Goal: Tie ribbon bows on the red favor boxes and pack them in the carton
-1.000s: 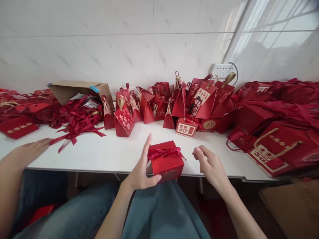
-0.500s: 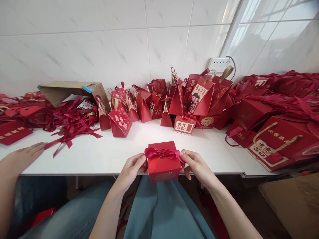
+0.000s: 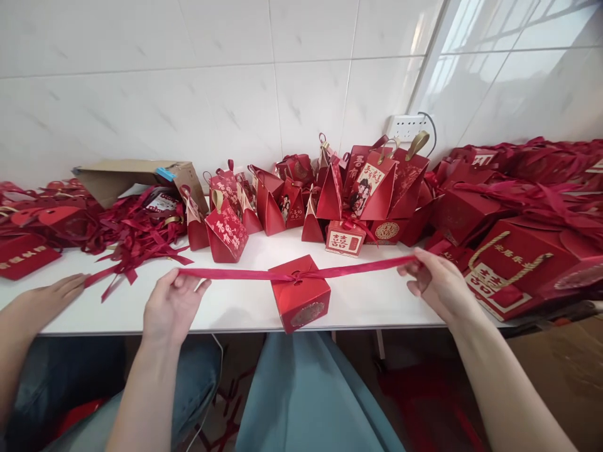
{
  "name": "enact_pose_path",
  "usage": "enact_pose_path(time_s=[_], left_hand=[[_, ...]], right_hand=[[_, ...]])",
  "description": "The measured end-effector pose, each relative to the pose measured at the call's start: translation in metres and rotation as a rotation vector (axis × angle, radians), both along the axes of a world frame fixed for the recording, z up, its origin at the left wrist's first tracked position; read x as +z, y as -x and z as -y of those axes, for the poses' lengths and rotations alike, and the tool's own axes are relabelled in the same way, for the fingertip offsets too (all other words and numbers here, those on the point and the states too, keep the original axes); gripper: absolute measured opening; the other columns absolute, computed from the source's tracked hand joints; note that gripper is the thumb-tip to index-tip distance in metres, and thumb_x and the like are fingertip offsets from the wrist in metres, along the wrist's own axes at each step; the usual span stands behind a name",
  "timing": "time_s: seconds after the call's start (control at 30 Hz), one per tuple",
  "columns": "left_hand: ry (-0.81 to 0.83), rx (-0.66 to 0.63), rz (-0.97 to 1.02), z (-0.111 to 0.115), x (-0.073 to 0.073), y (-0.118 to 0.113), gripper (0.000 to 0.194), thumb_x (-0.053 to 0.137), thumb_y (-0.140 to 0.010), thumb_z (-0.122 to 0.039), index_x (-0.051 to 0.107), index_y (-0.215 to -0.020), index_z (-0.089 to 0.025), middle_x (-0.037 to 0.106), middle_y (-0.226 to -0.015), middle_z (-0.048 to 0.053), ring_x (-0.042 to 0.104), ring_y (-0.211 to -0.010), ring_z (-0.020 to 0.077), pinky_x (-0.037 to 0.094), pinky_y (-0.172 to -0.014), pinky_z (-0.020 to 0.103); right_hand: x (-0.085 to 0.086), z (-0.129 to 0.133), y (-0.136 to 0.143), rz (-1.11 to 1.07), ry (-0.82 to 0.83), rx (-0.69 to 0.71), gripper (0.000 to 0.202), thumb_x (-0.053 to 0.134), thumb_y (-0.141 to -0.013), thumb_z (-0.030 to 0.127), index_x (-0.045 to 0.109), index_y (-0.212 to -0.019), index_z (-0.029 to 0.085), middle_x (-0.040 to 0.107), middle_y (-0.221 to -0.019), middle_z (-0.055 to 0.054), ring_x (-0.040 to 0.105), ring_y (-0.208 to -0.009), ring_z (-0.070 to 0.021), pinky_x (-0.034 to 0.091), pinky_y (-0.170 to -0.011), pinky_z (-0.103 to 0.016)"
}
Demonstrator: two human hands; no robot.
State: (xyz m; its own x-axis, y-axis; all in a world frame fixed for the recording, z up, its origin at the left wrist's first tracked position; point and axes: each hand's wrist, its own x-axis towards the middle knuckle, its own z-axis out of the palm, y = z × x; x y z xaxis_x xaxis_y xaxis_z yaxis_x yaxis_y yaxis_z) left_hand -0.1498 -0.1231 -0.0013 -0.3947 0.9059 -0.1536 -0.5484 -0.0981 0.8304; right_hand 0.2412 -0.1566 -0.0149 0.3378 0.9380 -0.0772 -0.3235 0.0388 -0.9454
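Wall (image 3: 155, 113) in pale shiny tile fills pretty much the whole back. In front of it runs a long white table (image 3: 230, 307), loaded with red stuff. Biggest lump is the heap of red boxes (image 3: 565, 245) on the right, with rope handles on the nearest one. Next size down: the person's teal cloth (image 3: 311, 389) below the table edge, then a co-worker's arm (image 3: 16, 339) at far left. An open cardboard carton (image 3: 117, 172) sits left of centre, tangle of ribbons (image 3: 136, 220) spilling out of it. Small upright boxes (image 3: 268, 201) stand in a bunch along the back.

The one being handled is a red box (image 3: 301, 298) in the middle, right at the table's front edge and turned a bit; can't tell if it pokes past. Left hand (image 3: 172, 304) and right hand (image 3: 438, 279) are out on either side, both well apart from it. White power strip (image 3: 407, 127) against the wall. Thinnest bit is the dark pink ribbon (image 3: 358, 269), pulled nearly straight over the box top and crossing at a knot (image 3: 298, 276). Left fingertips pinch one end, right thumb and finger pinch the other.
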Motion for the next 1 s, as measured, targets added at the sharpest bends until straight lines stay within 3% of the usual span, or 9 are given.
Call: enact_pose_path(time_s=[0.13, 0.23, 0.3, 0.37, 0.5, 0.6, 0.8, 1.0], left_hand=[[-0.201, -0.065, -0.098, -0.019, 0.031, -0.017, 0.026, 0.060, -0.075, -0.023, 0.051, -0.051, -0.019, 0.055, -0.054, -0.003, 0.061, -0.070, 0.0128, 0.052, -0.068, 0.025], [-0.379, -0.164, -0.163, -0.031, 0.057, -0.038, 0.025, 0.065, -0.074, -0.026, 0.056, -0.052, -0.017, 0.068, -0.075, 0.000, 0.064, -0.086, 0.0157, 0.053, -0.069, 0.025], [-0.476, -0.258, -0.186, -0.036, 0.075, -0.054, 0.025, 0.068, -0.073, -0.029, 0.059, -0.053, -0.017, 0.070, -0.084, 0.002, 0.065, -0.086, 0.0173, 0.054, -0.070, 0.027], [-0.550, -0.358, -0.206, -0.038, 0.089, -0.070, 0.025, 0.071, -0.072, -0.031, 0.062, -0.054, -0.017, 0.070, -0.079, 0.002, 0.066, -0.078, 0.0174, 0.055, -0.068, 0.029], [-0.631, -0.464, -0.178, -0.041, 0.108, -0.091, 0.020, 0.071, -0.071, -0.033, 0.068, -0.060, -0.016, 0.065, -0.067, 0.001, 0.063, -0.063, 0.0141, 0.055, -0.064, 0.028], [-0.663, -0.473, -0.204, -0.041, 0.113, -0.099, 0.015, 0.067, -0.073, -0.029, 0.074, -0.075, -0.016, 0.071, -0.079, 0.004, 0.065, -0.075, 0.0151, 0.054, -0.069, 0.025], [-0.673, -0.588, -0.390, -0.036, 0.114, -0.110, 0.025, 0.066, -0.074, -0.024, 0.074, -0.097, -0.019, 0.072, -0.105, 0.008, 0.065, -0.095, 0.0197, 0.051, -0.084, 0.029], [-0.642, -0.640, -0.458, -0.034, 0.111, -0.117, 0.033, 0.065, -0.078, -0.029, 0.070, -0.109, -0.022, 0.071, -0.110, 0.008, 0.063, -0.099, 0.0224, 0.049, -0.090, 0.037]], right_hand=[[0.050, -0.018, 0.012, -0.013, -0.132, 0.020, 0.018, 0.070, -0.074, 0.031, 0.058, -0.068, 0.018, 0.065, -0.069, -0.002, 0.065, -0.064, -0.0146, 0.049, -0.036, -0.017], [0.087, -0.033, 0.027, -0.043, -0.216, 0.112, 0.018, 0.055, -0.086, 0.025, 0.056, -0.069, 0.018, 0.071, -0.078, -0.005, 0.069, -0.070, -0.0159, 0.057, -0.046, -0.021], [0.105, -0.042, 0.040, -0.062, -0.269, 0.182, 0.018, 0.052, -0.088, 0.023, 0.056, -0.071, 0.017, 0.071, -0.077, -0.004, 0.070, -0.069, -0.0158, 0.058, -0.047, -0.023], [0.118, -0.050, 0.053, -0.071, -0.319, 0.250, 0.017, 0.055, -0.088, 0.025, 0.058, -0.073, 0.017, 0.069, -0.071, -0.002, 0.069, -0.066, -0.0150, 0.059, -0.047, -0.023], [0.133, -0.057, 0.072, -0.026, -0.409, 0.351, 0.023, 0.067, -0.080, 0.034, 0.060, -0.067, 0.016, 0.061, -0.060, 0.001, 0.066, -0.059, -0.0118, 0.059, -0.048, -0.020], [0.141, -0.054, 0.081, 0.040, -0.470, 0.383, 0.026, 0.069, -0.077, 0.038, 0.064, -0.066, 0.015, 0.064, -0.065, -0.002, 0.066, -0.065, -0.0131, 0.059, -0.048, -0.019], [0.145, -0.046, 0.089, 0.215, -0.528, 0.487, 0.026, 0.062, -0.079, 0.033, 0.073, -0.096, 0.016, 0.070, -0.103, -0.011, 0.062, -0.102, -0.0239, 0.062, -0.052, -0.026], [0.144, -0.045, 0.094, 0.251, -0.520, 0.501, 0.028, 0.062, -0.079, 0.033, 0.073, -0.100, 0.018, 0.069, -0.107, -0.011, 0.060, -0.108, -0.0248, 0.062, -0.052, -0.024]])
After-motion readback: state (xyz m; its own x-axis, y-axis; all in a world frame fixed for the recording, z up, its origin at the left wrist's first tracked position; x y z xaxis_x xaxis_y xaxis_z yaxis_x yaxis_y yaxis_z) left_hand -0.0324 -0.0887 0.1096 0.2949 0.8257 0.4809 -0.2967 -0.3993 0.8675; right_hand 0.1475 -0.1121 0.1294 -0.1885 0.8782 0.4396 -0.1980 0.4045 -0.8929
